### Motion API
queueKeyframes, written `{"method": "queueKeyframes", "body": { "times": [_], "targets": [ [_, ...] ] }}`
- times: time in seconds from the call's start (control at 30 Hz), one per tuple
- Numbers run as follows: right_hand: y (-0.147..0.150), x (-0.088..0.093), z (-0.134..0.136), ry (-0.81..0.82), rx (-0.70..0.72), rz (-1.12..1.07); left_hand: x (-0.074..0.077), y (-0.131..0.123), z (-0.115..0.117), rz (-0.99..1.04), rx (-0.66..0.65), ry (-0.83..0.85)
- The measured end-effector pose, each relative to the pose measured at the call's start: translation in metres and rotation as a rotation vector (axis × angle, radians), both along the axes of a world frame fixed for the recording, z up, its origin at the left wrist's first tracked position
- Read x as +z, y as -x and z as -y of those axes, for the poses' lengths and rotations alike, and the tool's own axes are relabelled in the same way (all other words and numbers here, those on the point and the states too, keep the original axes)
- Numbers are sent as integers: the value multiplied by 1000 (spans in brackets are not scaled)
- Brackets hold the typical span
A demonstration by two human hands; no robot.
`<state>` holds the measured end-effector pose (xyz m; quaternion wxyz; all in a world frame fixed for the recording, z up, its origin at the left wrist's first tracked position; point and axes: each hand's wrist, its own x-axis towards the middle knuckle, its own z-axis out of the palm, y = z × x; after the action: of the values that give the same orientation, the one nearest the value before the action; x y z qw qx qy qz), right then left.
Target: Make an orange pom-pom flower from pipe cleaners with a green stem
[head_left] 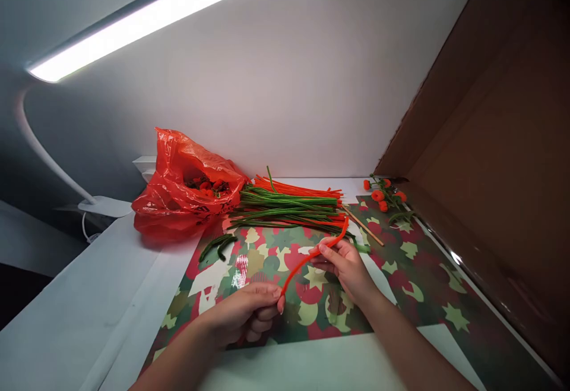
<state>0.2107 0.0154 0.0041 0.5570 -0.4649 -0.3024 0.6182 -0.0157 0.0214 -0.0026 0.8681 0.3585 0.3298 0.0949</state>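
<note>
An orange pipe cleaner curves between my two hands above the patterned mat. My left hand pinches it close to its lower end, the fingers curled under. Farther up, my right hand holds it between thumb and fingers, and its tip sticks out past them. Beyond my hands lies a pile of green pipe cleaners, with orange pipe cleaners behind and among them. Short bent green pieces rest on the mat to the left.
An orange-red plastic bag with orange flowers inside stands at the back left. A flower sprig and a thin stick lie to the right. A lit lamp hangs overhead. A cardboard panel rises on the right.
</note>
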Motion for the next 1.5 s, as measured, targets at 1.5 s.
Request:
{"method": "queueKeyframes", "body": {
  "times": [1.5],
  "targets": [
    [-8, 11, 2, 122, 76, -64, 3, 4, -3, -40, -9, 10]
  ]
}}
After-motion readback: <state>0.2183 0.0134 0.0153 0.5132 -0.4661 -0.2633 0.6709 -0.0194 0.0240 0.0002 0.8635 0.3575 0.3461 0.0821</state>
